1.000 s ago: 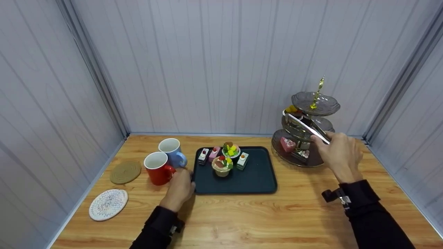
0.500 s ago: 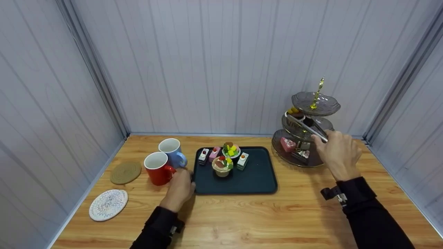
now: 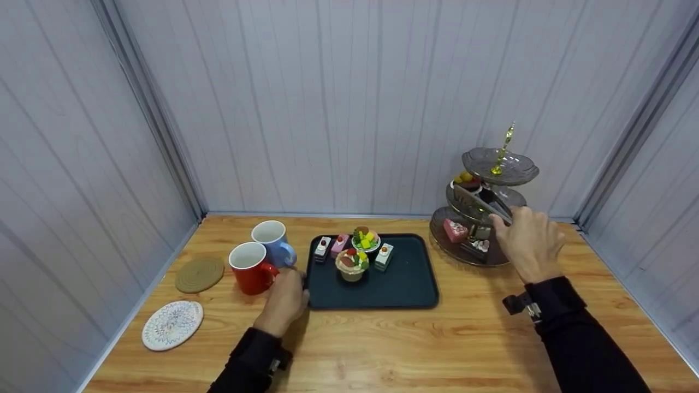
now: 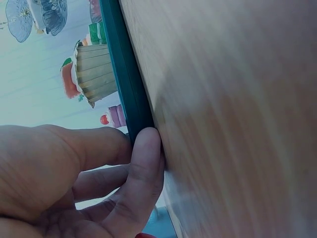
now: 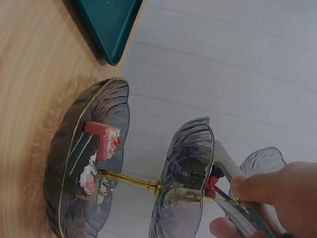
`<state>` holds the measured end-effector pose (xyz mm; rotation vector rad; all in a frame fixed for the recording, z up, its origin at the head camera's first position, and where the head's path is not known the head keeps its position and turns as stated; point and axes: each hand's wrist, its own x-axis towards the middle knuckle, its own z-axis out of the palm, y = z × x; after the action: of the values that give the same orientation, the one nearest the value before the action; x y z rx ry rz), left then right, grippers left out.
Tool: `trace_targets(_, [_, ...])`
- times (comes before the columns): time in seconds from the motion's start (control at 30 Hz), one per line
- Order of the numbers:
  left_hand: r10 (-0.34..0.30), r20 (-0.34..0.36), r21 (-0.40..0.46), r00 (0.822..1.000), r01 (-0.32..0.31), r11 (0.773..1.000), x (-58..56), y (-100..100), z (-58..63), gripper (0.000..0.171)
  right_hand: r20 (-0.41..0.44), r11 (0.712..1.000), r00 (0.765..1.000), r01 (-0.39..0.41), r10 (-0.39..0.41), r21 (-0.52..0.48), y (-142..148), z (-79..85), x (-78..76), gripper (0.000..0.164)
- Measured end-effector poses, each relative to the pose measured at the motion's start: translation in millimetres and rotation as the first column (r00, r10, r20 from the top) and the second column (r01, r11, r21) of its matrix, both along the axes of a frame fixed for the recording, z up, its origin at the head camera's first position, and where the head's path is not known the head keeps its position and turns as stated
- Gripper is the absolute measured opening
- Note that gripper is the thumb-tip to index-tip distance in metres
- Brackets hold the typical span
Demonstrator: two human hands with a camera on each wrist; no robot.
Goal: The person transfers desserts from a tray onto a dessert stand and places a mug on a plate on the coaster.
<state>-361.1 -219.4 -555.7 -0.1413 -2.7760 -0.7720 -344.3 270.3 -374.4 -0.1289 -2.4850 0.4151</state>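
Note:
My left hand point(image 3: 285, 301) pinches the left edge of the dark green tray point(image 3: 393, 289), thumb above and fingers at the rim. On that tray are two fruit tarts point(image 3: 351, 266) and several small cake slices point(image 3: 384, 257). My right hand point(image 3: 531, 243) grips metal tongs point(image 3: 478, 201), which reach in between the upper plates of the three-tier glass stand point(image 3: 516, 169). A fruit-topped tart point(image 3: 466, 179) is at the tongs' tips on the middle tier, partly covered by them. The bottom tier bears a pink cake slice point(image 5: 103, 138) and a dark one point(image 5: 81, 161).
Left of the tray stand a red mug point(image 3: 252, 275) and a light blue mug point(image 3: 271, 233), both close to my left hand. A tan woven coaster point(image 3: 199, 274) and a white patterned coaster point(image 3: 172, 326) lie further left. Panel walls point(image 3: 355, 109) enclose the table.
My right hand and the tongs have moved slightly left and inward at the middle tier. The tart there has shifted a little right and down. My left hand stays at the tray.

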Motion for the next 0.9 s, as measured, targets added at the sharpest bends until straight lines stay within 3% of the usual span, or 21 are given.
trace_targets(0.33, [-0.002,-0.047,-0.018,0.999,0.001,1.000,-3.0,-1,-6.4,0.032,-0.018,1.000,1.000,0.017,-0.016,0.025,-6,-0.6,-0.1,0.048])
trace_targets(0.57, [-0.001,-0.147,-0.031,0.989,-0.003,1.000,-1.1,1,-8.1,0.024,0.007,0.999,0.999,0.042,-0.042,0.025,-10,4.7,6.4,0.055])
trace_targets(0.9, [0.000,-0.108,-0.022,0.994,-0.002,1.000,-3.0,0,-8.8,0.028,0.073,0.998,0.996,0.057,-0.058,0.018,-14,13.8,22.9,0.055])
